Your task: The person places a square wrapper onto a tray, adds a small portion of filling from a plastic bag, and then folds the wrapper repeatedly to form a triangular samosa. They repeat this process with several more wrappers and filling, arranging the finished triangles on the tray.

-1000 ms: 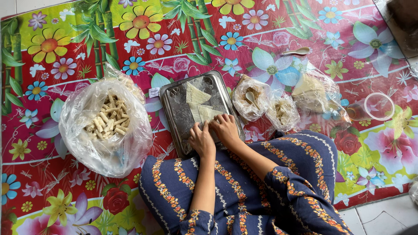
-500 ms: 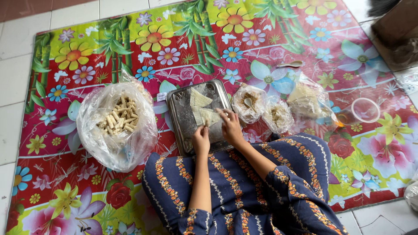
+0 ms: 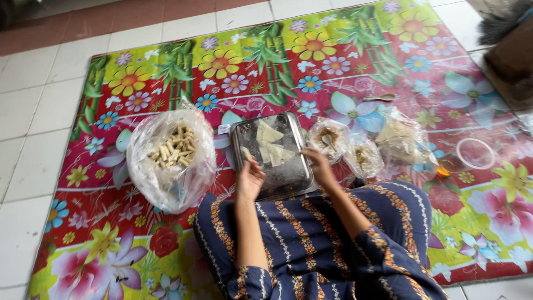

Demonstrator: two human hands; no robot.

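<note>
Both hands have spread apart over the metal tray (image 3: pixel 288 180): left hand (image 3: pixel 250 179) grips a roll, right hand (image 3: pixel 319 166) a spoon, beside bags.

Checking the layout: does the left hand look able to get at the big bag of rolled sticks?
Probably yes: the left hand hovers over the metal tray, and the clear bag sits open right beside it, nothing between.

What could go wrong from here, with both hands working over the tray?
1. The left hand seems to hold a small roll at the tray edge; it may drop onto the mat.
2. The thin wrappers lie loose and overlapping on the tray, so they might stick or tear when lifted.
3. The right hand reaches toward an open filling bag slumped beside the tray; a nudge could spill it.
</note>
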